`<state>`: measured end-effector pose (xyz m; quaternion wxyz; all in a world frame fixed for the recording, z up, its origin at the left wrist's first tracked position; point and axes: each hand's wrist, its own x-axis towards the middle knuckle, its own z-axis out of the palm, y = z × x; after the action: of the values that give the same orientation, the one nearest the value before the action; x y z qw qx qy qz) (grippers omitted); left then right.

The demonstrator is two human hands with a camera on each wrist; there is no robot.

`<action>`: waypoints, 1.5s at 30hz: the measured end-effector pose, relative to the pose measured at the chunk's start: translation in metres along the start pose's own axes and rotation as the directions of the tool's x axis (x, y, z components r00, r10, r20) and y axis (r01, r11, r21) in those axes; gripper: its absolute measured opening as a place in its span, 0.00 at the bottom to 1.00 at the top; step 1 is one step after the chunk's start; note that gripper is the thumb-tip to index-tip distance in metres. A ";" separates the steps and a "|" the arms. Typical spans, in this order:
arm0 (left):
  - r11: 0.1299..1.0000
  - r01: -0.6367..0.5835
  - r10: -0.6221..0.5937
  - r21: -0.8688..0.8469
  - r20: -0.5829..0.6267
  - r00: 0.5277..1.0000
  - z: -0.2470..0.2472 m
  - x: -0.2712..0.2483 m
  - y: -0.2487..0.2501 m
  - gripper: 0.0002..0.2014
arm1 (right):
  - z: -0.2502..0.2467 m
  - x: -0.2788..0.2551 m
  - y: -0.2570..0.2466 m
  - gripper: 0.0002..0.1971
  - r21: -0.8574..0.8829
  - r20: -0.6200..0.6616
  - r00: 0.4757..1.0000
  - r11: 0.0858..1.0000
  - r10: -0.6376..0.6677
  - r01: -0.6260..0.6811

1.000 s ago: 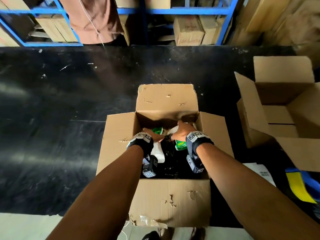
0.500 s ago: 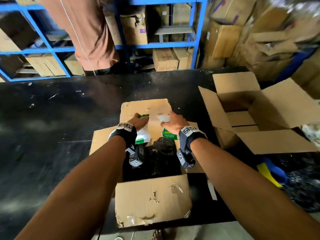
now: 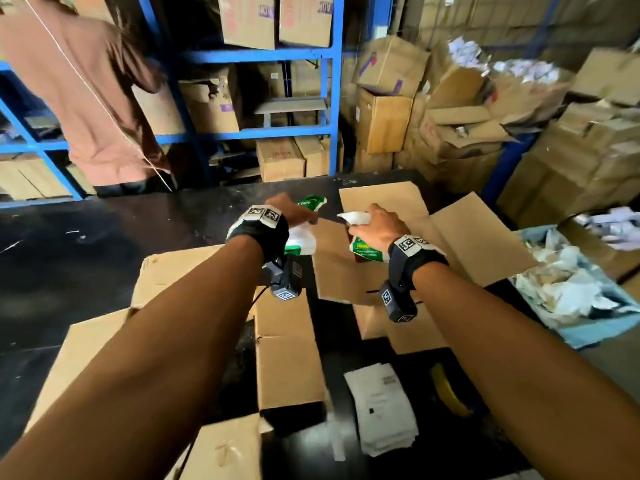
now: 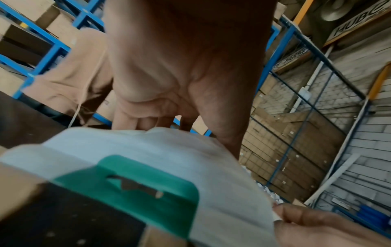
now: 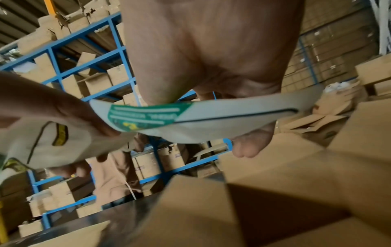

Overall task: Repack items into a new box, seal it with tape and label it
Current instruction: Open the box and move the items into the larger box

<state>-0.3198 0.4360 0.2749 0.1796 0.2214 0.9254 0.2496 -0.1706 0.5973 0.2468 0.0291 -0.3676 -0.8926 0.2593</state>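
— Right, what have the hands got?

— My left hand (image 3: pixel 289 211) is raised above the old box (image 3: pixel 287 362), fingers and thumb curled round a white pouch with a green patch (image 3: pixel 301 239). In the left wrist view that pouch (image 4: pixel 148 167) is smooth, flat and slightly bowed, with a slot cut through the green tab. My right hand (image 3: pixel 375 225) grips a second white and green pouch (image 3: pixel 363 249), thumb on top and fingers beneath; the right wrist view shows this pouch (image 5: pixel 211 115) bent into a shallow curve, with pale printed lines on the green panel.

— How do the arms sit?

— Both forearms reach forward, roughly parallel, wrists level, each carrying a black band with square printed markers. The hands are near one another but apart.

— And below them?

— Plain brown corrugated card. The old box lies under my left arm with flaps spread, their edges torn and scuffed. The new box (image 3: pixel 460 244) stands open under my right hand, flaps folded outward. Both rest on a dark, glossy, scratched surface (image 3: pixel 86 258). A stack of white printed sheets (image 3: pixel 381 407) lies near the edge, beside something yellow (image 3: pixel 446 389), too blurred to tell.
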 end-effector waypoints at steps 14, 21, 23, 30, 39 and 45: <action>0.937 0.348 -0.342 -0.018 0.156 0.927 0.225 0.091 0.144 0.58 | -0.020 0.149 0.187 0.36 -0.035 0.272 0.959 0.997 0.078 -0.071; 0.871 0.481 -0.490 0.102 0.272 0.828 0.280 0.117 0.127 0.60 | 0.029 0.192 0.209 0.35 -0.147 0.422 0.901 0.988 0.106 -0.047; 0.858 0.499 -0.511 0.120 0.291 0.809 0.292 0.123 0.122 0.60 | 0.044 0.200 0.216 0.38 -0.153 0.434 0.894 0.987 0.111 -0.048; 0.829 0.545 -0.554 0.123 0.302 0.776 0.330 0.135 0.098 0.54 | 0.090 0.215 0.230 0.32 -0.246 0.476 0.865 0.968 0.161 -0.045; 0.828 0.536 -0.558 0.164 0.329 0.762 0.343 0.142 0.077 0.48 | 0.121 0.217 0.239 0.31 -0.316 0.493 0.842 0.947 0.217 -0.059; 0.823 0.540 -0.564 0.177 0.366 0.740 0.338 0.145 0.075 0.51 | 0.122 0.213 0.239 0.29 -0.299 0.484 0.842 0.950 0.236 -0.094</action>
<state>-0.2677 0.6960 0.0091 0.4253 -0.0108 0.8987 0.1066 -0.2025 0.8287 -0.0041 -0.2820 -0.3616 -0.8587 0.2287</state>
